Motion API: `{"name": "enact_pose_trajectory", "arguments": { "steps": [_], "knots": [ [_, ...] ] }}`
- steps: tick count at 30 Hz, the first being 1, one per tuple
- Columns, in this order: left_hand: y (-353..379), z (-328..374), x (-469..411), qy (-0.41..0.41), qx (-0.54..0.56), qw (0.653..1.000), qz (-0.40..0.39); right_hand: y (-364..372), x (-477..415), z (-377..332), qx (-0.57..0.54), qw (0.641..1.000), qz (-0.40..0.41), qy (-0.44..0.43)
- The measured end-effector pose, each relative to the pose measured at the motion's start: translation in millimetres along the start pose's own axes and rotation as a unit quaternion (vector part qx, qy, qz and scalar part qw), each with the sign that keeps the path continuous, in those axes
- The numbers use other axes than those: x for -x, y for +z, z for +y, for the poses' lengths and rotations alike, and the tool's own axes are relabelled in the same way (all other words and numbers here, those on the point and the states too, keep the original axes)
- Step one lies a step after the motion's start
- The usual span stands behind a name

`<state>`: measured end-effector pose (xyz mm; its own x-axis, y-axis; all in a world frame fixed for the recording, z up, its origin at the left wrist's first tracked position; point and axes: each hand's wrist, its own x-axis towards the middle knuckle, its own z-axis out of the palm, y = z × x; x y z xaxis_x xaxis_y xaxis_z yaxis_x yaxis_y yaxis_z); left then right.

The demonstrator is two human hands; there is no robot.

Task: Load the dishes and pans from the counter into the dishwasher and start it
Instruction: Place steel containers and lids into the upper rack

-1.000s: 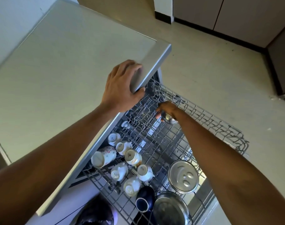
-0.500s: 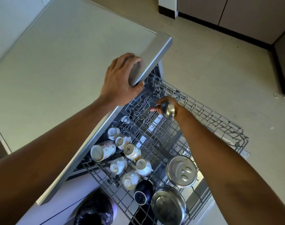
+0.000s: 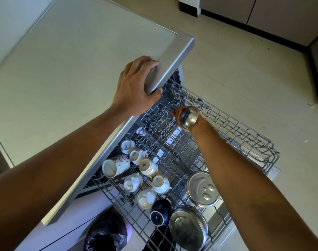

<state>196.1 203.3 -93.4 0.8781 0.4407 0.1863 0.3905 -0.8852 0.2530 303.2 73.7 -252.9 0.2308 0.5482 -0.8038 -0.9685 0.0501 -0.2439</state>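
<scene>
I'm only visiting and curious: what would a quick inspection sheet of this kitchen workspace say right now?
Surface: pale counter with a metal edge, above the pulled-out dishwasher rack.
Job's things: white cups, mostly bottoms up, a dark cup, a steel lid and a steel pan sit in the rack; a small steel cup is held over it.
Clutter: black bag below the counter.
Hands: left hand grips the counter's edge; right hand holds the steel cup.
Cables: nothing seen.
Surroundings: tiled floor, cabinets beyond it.
</scene>
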Motion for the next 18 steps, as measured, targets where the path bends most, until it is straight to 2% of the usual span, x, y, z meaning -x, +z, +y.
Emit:
{"name": "enact_pose_trajectory", "arguments": {
  "steps": [3, 6, 8, 11, 14, 16, 18],
  "knots": [
    [-0.5, 0.4, -0.3, -0.001, 0.003, 1.000, 0.000, -0.8, 16.8, -3.2, -0.096, 0.992, -0.002, 0.078],
    [-0.5, 0.6, -0.4, 0.000, 0.004, 1.000, 0.001, -12.9, 31.6, -1.9, -0.127, 0.986, -0.073, 0.074],
    [-0.6, 0.2, -0.7, 0.001, 0.002, 1.000, 0.000, -19.0, 44.2, -1.1, -0.115, 0.987, -0.084, 0.074],
    [-0.7, 0.7, -0.1, 0.001, 0.001, 1.000, 0.000, -18.7, 58.0, -0.1, -0.078, 0.996, -0.036, -0.007],
    [-0.9, 1.3, -0.2, 0.001, 0.002, 1.000, 0.001, -13.4, 66.2, 2.6, 0.003, 0.993, -0.038, -0.112],
    [-1.6, 1.4, -0.3, 0.000, 0.002, 1.000, 0.003, -10.5, 64.6, 1.6, 0.105, 0.976, -0.046, -0.183],
    [-1.8, 1.7, -0.2, -0.001, 0.003, 1.000, 0.003, -7.1, 61.8, -2.2, 0.228, 0.944, -0.055, -0.232]
  ]
}}
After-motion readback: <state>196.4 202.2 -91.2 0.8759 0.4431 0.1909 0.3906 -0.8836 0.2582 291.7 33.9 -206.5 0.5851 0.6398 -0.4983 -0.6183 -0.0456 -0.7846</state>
